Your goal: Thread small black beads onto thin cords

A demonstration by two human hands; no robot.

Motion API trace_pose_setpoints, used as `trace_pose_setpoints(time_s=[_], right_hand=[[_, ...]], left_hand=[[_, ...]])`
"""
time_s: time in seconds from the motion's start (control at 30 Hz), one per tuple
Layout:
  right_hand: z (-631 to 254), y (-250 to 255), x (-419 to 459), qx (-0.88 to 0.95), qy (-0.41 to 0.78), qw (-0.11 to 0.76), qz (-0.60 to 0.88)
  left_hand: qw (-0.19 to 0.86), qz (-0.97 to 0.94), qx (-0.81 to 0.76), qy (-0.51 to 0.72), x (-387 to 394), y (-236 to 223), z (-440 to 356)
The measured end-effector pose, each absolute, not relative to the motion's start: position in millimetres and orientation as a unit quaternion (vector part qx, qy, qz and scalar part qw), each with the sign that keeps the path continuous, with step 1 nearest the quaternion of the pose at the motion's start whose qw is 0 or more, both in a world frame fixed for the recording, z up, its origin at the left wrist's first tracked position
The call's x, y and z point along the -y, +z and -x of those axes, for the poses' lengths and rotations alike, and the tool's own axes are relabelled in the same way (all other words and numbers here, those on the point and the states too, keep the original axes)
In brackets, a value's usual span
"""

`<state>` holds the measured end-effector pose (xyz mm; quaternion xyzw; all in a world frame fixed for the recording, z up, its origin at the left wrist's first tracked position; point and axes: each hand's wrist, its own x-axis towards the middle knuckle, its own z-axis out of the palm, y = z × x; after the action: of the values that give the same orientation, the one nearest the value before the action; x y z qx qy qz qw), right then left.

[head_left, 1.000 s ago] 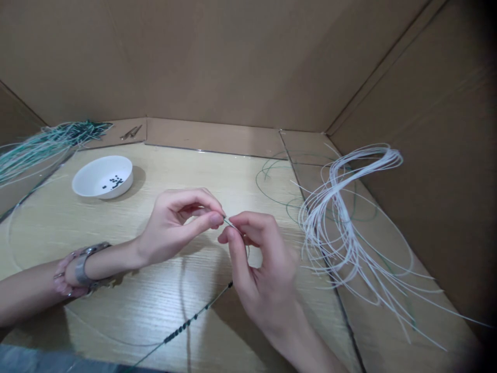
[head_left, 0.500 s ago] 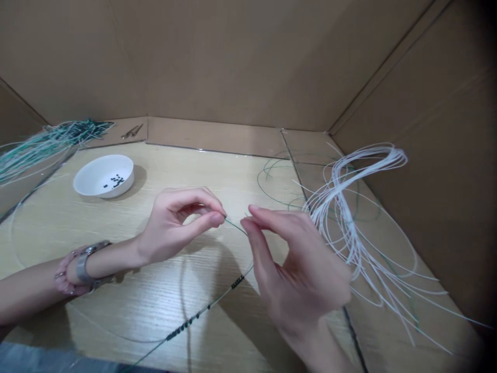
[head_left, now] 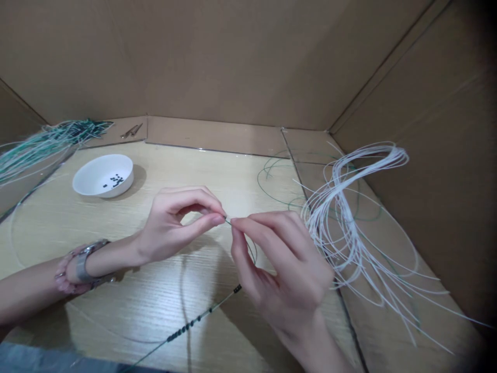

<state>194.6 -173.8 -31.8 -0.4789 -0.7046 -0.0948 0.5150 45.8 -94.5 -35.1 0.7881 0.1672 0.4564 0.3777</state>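
Observation:
Thumb and forefinger of my left hand (head_left: 182, 217) pinch a thin green cord (head_left: 228, 221) above the middle of the table. My right hand (head_left: 285, 267) pinches the cord just to the right, its fingertips close to the left ones. Whether a bead sits between the left fingertips is hidden. Below the hands, the cord runs down to the lower left, carrying several small black beads (head_left: 186, 328), some bunched and some spaced apart. Another short group of black beads (head_left: 237, 288) is partly covered by my right hand. A pale cord meets the strand near the lower beads.
A white bowl (head_left: 90, 176) with several black beads stands at the left. Behind it lie a bundle of green and white cords (head_left: 73, 134) and small metal pointed tools (head_left: 132, 130). White cords (head_left: 345, 207) spread at the right, beside the cardboard wall (head_left: 430, 155).
My right hand has moved left, bringing its fingertips close to my left ones. The upper bead group is now partly behind it. My left hand has barely moved.

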Motion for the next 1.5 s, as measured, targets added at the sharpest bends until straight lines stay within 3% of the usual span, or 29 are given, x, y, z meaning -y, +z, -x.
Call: trace_pose_setpoints(time_s=[0.47, 0.8, 1.03, 1.5], right_hand=[[-193.2, -30.8, 175.3, 0.713, -0.121, 0.495, 0.482], [-194.3, -35.0, 172.2, 0.742, -0.183, 0.431, 0.480], [-191.4, -33.0, 173.2, 0.716, -0.121, 0.475, 0.497], [-191.1, -33.1, 175.1, 0.711, -0.157, 0.473, 0.496]], left_hand=[[0.341, -0.811, -0.148, 0.452, 93.1, -35.7, -45.9], [0.176, -0.880, -0.093, 0.432, 86.7, -30.2, -42.4], [0.186, -0.877, -0.080, 0.437, 89.1, -30.3, -44.2], [0.199, -0.871, -0.077, 0.442, 90.5, -30.9, -42.5]])
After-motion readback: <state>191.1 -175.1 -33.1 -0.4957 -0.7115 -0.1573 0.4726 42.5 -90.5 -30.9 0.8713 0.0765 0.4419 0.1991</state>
